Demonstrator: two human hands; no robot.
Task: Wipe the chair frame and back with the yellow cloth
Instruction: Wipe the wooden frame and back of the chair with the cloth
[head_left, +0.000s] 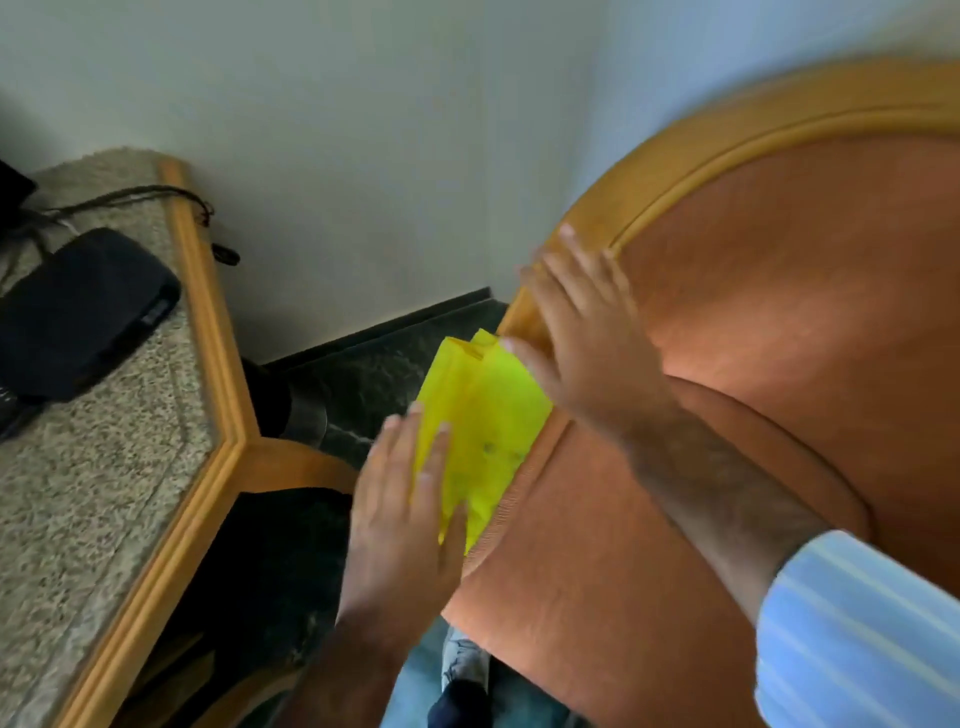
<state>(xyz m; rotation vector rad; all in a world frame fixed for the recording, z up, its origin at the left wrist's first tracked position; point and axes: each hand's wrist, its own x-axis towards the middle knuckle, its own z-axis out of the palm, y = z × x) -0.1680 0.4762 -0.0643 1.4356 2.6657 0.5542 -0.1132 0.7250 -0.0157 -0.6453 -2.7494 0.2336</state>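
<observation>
The chair fills the right half: a curved wooden frame (691, 150) around orange upholstery (779, 291). The yellow cloth (483, 421) lies folded against the chair's left side, where frame meets cushion. My left hand (405, 514) presses flat on the cloth's lower left part, fingers spread over it. My right hand (587, 332) grips the frame's left edge just above the cloth, fingers wrapped over the wood and thumb near the cloth's top corner. The picture is motion-blurred.
A stone-topped table (104, 467) with a wooden rim stands close on the left, carrying a black box (83, 312) and cables. The white wall (363, 130) is behind, dark carpet (374, 374) between table and chair. My shoe (460, 701) is below.
</observation>
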